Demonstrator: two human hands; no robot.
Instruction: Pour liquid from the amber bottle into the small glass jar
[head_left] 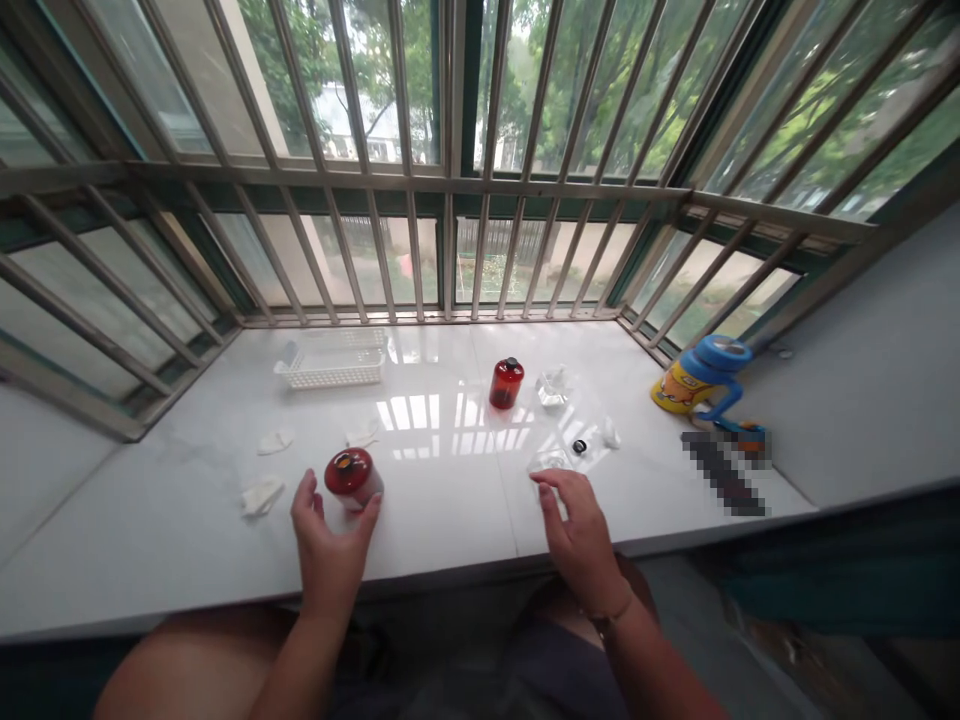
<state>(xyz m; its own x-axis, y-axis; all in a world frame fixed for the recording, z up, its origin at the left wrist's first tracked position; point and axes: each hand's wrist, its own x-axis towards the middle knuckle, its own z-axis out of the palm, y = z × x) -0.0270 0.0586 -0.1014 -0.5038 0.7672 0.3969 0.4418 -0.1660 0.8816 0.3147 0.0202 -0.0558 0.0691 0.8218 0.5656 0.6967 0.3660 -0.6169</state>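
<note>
1. The left hand (pixel 330 540) cups a red-lidded jar (pixel 351 478) near the front edge, fingers loosely curled.
2. The right hand (pixel 577 530) pinches a clear plastic piece (pixel 550 462).
3. A loose hold could tip the jar off the glossy white surface (pixel 450 480).
4. Behind stand a red bottle (pixel 506 383), a white basket (pixel 334 362) and a barred window (pixel 450 200).

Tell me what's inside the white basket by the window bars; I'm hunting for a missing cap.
The white basket looks empty: only its slatted floor and walls show through. A small greyish piece stands at its left end, unclear whether inside. The near wall hides the floor just behind it.
</note>
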